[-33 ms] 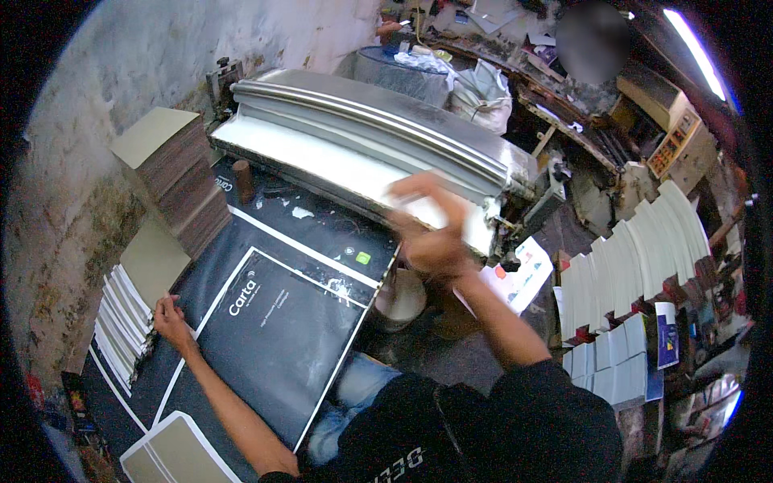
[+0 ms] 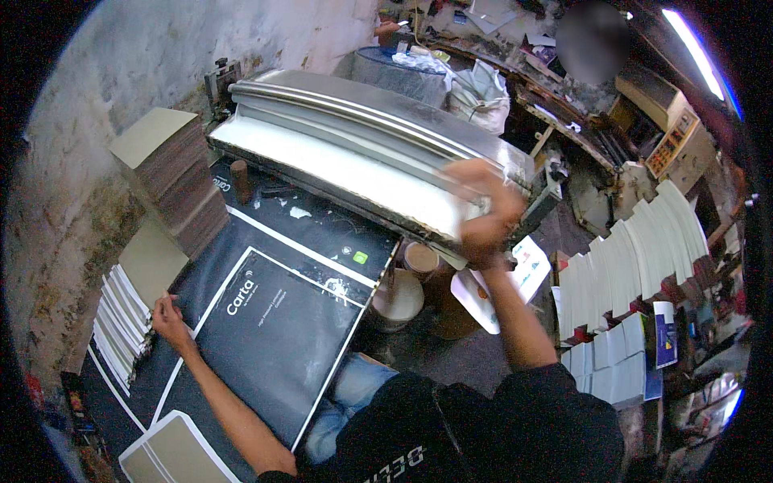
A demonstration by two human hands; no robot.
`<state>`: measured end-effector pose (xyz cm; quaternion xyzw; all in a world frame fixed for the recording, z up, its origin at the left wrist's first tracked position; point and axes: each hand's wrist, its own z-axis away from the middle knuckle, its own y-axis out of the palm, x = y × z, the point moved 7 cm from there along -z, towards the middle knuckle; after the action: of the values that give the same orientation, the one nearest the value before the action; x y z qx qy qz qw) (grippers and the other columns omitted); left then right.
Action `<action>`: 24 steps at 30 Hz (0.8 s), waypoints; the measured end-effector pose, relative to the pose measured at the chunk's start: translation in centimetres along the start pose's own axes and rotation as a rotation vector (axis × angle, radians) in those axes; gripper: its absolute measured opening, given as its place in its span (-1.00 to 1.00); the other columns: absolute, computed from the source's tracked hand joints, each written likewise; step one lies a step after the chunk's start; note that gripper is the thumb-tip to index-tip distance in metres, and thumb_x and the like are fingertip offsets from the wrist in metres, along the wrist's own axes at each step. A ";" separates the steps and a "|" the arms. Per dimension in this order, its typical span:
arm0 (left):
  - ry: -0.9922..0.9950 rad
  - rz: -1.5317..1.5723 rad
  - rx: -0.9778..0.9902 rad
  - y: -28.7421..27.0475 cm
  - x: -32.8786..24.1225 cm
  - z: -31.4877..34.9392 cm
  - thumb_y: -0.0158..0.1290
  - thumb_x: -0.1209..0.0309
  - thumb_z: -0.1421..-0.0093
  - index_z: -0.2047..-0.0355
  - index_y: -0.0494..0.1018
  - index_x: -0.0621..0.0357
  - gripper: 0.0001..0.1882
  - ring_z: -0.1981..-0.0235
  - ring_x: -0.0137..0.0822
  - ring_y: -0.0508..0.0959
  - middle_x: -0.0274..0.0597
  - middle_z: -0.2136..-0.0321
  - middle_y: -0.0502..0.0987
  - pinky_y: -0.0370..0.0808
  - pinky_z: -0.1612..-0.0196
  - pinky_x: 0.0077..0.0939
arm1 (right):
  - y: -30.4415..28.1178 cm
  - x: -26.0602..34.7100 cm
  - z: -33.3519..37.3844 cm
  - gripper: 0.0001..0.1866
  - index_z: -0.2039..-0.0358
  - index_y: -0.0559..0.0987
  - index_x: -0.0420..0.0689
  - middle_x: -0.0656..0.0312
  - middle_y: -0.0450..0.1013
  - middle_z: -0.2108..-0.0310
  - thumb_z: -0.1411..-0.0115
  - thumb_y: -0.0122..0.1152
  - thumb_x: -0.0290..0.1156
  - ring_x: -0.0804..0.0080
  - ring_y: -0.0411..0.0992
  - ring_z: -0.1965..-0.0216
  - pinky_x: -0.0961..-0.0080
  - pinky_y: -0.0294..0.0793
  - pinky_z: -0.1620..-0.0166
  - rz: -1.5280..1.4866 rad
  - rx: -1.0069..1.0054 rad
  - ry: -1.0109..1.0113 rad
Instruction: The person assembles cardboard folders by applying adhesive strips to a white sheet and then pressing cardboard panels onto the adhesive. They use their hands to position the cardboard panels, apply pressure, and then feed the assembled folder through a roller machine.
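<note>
Cramped workshop, rough plaster wall on the left, a dark worktable (image 2: 322, 225) running away from the person. Nearest, the left hand (image 2: 169, 318) rests fingers-down on the table's left edge, touching a fanned stack of white-edged boards (image 2: 121, 326). A large black printed sheet (image 2: 282, 338) lies flat beside it, long axis pointing away. Farther off, the right hand (image 2: 483, 213), motion-blurred, reaches the roller machine (image 2: 362, 153) and appears to grip a pale sheet (image 2: 459, 201); its grasp cannot be told. The right hand is nearer the machine.
</note>
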<state>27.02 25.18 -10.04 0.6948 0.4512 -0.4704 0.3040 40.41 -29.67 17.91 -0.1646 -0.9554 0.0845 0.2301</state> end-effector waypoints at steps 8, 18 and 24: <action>-0.066 -0.331 -0.119 -0.4 -1.4 2.4 0.16 0.18 -0.25 0.33 0.66 0.15 -0.72 0.42 -0.26 0.62 -0.12 0.44 0.68 0.55 0.24 -0.30 | -5.8 -17.6 2.3 -0.82 0.22 0.61 -0.19 0.09 0.57 0.30 -0.18 0.32 -0.43 0.27 0.56 0.23 0.38 0.52 0.09 0.480 0.206 0.282; -0.037 -0.244 -0.038 1.0 -4.6 3.1 0.22 0.24 -0.26 0.55 0.50 0.22 -0.66 0.68 -0.47 0.36 -0.25 0.74 0.42 0.31 0.55 -0.42 | 2.0 -20.3 7.7 -0.80 0.17 0.59 -0.22 0.06 0.57 0.27 -0.20 0.31 -0.45 0.27 0.56 0.25 0.40 0.53 0.13 0.426 0.402 0.369; 0.061 -0.331 0.006 2.1 -4.3 3.4 0.21 0.25 -0.26 0.54 0.48 0.22 -0.67 0.70 -0.33 0.40 -0.14 0.74 0.43 0.38 0.53 -0.35 | 1.8 -21.8 7.9 -0.78 0.14 0.57 -0.23 0.04 0.57 0.26 -0.22 0.30 -0.46 0.28 0.55 0.27 0.41 0.54 0.15 0.424 0.385 0.401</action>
<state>26.98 19.98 -7.33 0.6258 0.5670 -0.4942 0.2064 55.53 -36.34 1.54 -0.3265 -0.8023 0.2751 0.4172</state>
